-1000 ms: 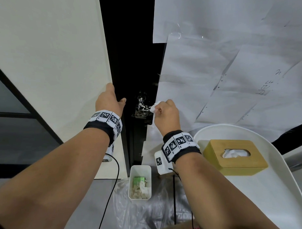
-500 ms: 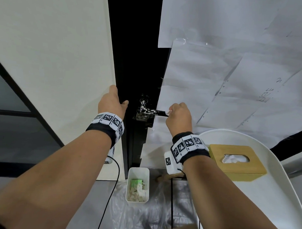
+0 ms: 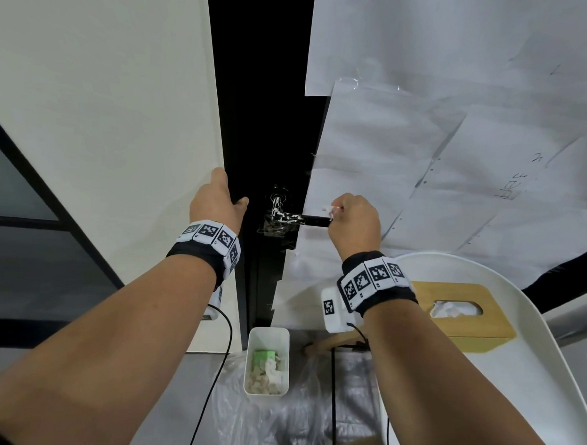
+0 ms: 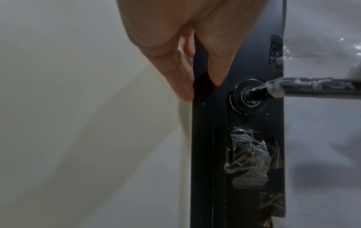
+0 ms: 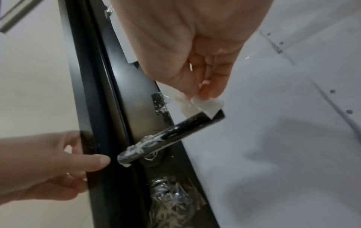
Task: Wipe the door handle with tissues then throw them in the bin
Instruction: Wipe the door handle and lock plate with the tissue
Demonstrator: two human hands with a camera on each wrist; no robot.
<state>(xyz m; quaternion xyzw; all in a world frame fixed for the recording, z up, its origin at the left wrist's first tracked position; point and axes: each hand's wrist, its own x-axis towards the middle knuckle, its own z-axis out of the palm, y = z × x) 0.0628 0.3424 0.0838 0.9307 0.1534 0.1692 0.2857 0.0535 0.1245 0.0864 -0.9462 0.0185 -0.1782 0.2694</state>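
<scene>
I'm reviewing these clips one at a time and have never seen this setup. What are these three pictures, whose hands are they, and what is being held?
No machine here: a person works with bare hands, wearing patterned marker bands and small cameras on both wrists, plus one camera on the head. The wide picture is the head view, looking down along both arms. The other two look along each hand from the wrist.

The left hand rests on the edge of the black door, fingers straight. The right hand pinches a white tissue at the free end of the door handle, which shows white smears near its base.

Below, a small white bin holds scraps. To the right, a tissue box sits on a white table.
</scene>
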